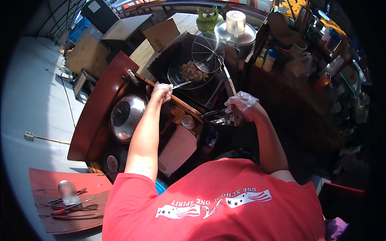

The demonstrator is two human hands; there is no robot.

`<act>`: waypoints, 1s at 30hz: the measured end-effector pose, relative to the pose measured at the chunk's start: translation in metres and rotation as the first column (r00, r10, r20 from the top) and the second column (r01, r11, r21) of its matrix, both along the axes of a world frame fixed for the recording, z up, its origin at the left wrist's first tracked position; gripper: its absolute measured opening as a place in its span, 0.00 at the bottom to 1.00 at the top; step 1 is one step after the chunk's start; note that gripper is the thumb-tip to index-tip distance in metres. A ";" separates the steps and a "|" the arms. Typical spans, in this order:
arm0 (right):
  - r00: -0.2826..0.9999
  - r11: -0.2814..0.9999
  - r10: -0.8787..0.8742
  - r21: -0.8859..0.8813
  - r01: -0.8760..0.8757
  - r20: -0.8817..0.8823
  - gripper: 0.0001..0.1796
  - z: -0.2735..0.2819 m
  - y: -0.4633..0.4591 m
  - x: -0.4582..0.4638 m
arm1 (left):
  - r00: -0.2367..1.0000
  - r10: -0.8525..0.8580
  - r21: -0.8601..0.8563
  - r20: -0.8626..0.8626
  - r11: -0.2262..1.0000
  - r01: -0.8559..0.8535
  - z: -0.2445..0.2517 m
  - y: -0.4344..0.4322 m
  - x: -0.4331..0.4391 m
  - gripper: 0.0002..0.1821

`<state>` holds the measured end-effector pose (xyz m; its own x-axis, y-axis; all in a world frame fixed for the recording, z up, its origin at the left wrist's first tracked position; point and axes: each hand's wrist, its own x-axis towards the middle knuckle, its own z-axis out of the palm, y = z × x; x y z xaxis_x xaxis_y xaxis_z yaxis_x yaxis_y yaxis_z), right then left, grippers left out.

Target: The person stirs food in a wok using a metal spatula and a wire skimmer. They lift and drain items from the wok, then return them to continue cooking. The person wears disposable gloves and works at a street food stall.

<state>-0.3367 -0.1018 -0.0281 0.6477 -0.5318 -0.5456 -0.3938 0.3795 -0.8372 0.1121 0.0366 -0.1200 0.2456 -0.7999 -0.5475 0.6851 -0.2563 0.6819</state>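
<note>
In a clear plastic glove, my left hand (162,91) grips a thin metal utensil (182,84) that reaches over the near rim of a dark wok (175,79). Its far end is hard to make out. Pale pieces of food (193,71) lie together in the wok. My right hand (242,105), also gloved, is closed around the wooden handle of a wire spider strainer (229,84). The strainer's round wire basket (208,52) is above the right side of the wok, and no food shows in it.
A green gas cylinder (208,20) and a lidded metal pot (238,37) stand behind the wok. Near my left forearm are a domed metal lid (128,117) and a pinkish board (178,149). Cluttered bottles and bags (298,67) fill the right. Whisks (87,207) lie lower left.
</note>
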 end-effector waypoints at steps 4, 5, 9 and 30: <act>0.999 0.993 0.053 -0.103 -0.052 0.008 0.15 -0.002 0.002 0.001 | 0.870 0.236 -0.071 0.433 0.971 -0.227 -0.002 -0.003 -0.037 0.04; 0.999 0.992 0.038 -0.125 -0.037 0.011 0.15 -0.001 0.003 0.001 | 0.841 0.283 -0.117 0.461 0.959 -0.258 -0.003 -0.005 -0.040 0.04; 1.000 1.000 0.001 0.006 -0.001 -0.006 0.09 0.011 0.002 -0.005 | 0.403 0.083 0.010 0.912 0.975 -0.223 -0.008 -0.008 -0.033 0.07; 0.999 0.999 0.034 -0.001 -0.034 0.011 0.09 0.009 -0.003 0.000 | -0.493 -0.167 0.084 0.854 0.979 -0.187 0.040 -0.026 -0.093 0.15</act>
<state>-0.3365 -0.1049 -0.0189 0.6713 -0.5102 -0.5376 -0.3967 0.3653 -0.8421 0.0191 0.0102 -0.0804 0.4935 -0.7593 0.4241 -0.8693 -0.4458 0.2134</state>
